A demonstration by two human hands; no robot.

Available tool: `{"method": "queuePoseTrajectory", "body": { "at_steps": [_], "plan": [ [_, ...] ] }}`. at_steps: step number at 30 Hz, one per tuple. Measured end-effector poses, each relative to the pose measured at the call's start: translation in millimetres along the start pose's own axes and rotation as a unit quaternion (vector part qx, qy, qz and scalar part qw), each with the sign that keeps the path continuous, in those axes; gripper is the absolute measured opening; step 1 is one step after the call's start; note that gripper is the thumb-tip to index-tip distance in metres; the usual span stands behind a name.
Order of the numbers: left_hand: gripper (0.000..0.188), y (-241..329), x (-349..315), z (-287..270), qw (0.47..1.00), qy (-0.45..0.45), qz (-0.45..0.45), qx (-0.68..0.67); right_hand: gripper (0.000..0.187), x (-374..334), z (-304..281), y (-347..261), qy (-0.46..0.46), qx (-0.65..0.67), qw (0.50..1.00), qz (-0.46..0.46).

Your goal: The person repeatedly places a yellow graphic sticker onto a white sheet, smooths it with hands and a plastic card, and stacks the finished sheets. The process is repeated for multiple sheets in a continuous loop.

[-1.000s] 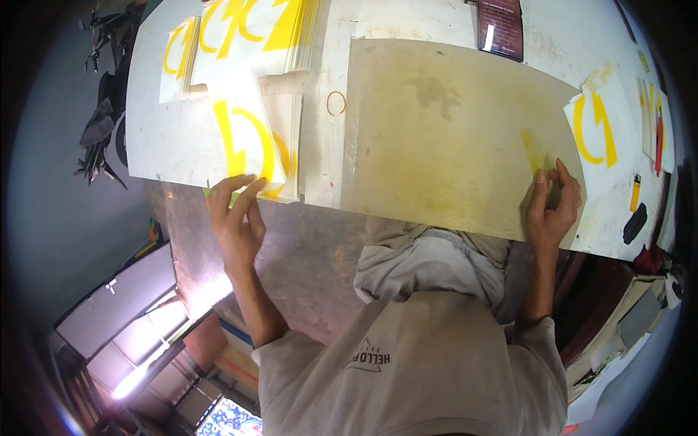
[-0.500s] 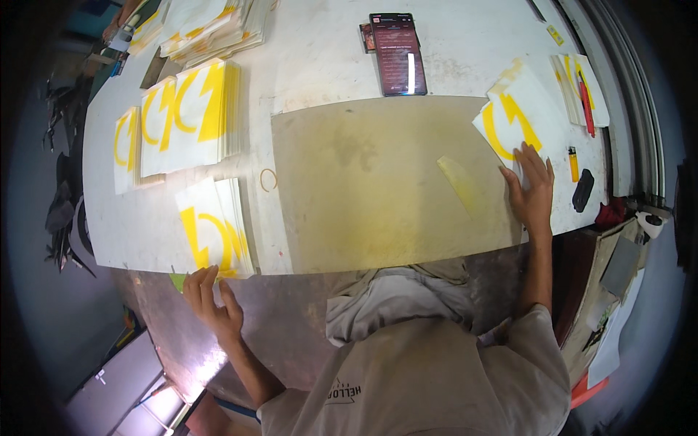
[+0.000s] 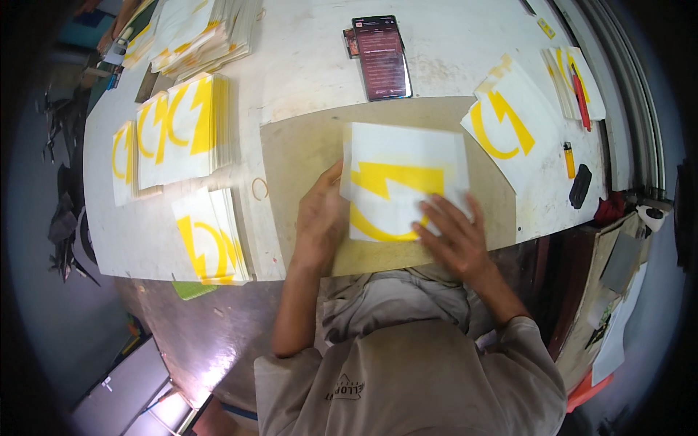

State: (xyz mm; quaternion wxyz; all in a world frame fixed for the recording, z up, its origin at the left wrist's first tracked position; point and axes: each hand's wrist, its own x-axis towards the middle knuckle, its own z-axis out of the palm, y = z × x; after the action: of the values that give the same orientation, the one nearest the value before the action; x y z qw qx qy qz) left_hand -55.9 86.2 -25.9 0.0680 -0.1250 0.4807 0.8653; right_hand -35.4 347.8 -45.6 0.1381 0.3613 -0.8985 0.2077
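We press a white sheet (image 3: 403,185) with a yellow shape flat onto the brown board (image 3: 305,152) near the counter's (image 3: 305,58) front edge. Our left hand (image 3: 318,218) lies open on the board, its fingers touching the sheet's left edge. Our right hand (image 3: 454,236) rests open, palm down, on the sheet's lower right corner. Stacks of like sheets (image 3: 182,127) sit toward the left edge, a phone (image 3: 382,57) lies beyond the board, and another sheet (image 3: 509,123) lies toward the right edge.

Phone (image 3: 382,57) (screen lit), lighter (image 3: 569,160), sticker stacks (image 3: 182,131) left.
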Motion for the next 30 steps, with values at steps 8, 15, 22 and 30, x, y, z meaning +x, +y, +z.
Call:
{"method": "queuePoseTrajectory", "body": {
  "at_steps": [8, 15, 22, 30],
  "plan": [
    [0.02, -14.5, -21.3, -47.3, 0.984, 0.057, 0.126, 0.111, 0.062, 10.0, 24.6, 1.2, 0.15, 0.274, 0.897, 0.312],
    [0.014, 3.8, -40.0, -40.4, 0.983, 0.031, 0.176, 0.038, 0.028, 48.5, 27.3, -2.5, 0.109, 0.565, 0.708, 0.41],
    [0.028, 1.7, -36.4, -59.2, 0.974, 0.105, 0.125, 0.156, 0.006, 37.4, 6.6, 14.6, 0.088, 0.646, 0.632, 0.42],
    [0.028, -6.3, -31.0, -48.0, 0.975, 0.111, 0.056, 0.184, 0.006, 23.8, -1.1, 21.4, 0.094, 0.581, 0.68, 0.437]
  ]
}}
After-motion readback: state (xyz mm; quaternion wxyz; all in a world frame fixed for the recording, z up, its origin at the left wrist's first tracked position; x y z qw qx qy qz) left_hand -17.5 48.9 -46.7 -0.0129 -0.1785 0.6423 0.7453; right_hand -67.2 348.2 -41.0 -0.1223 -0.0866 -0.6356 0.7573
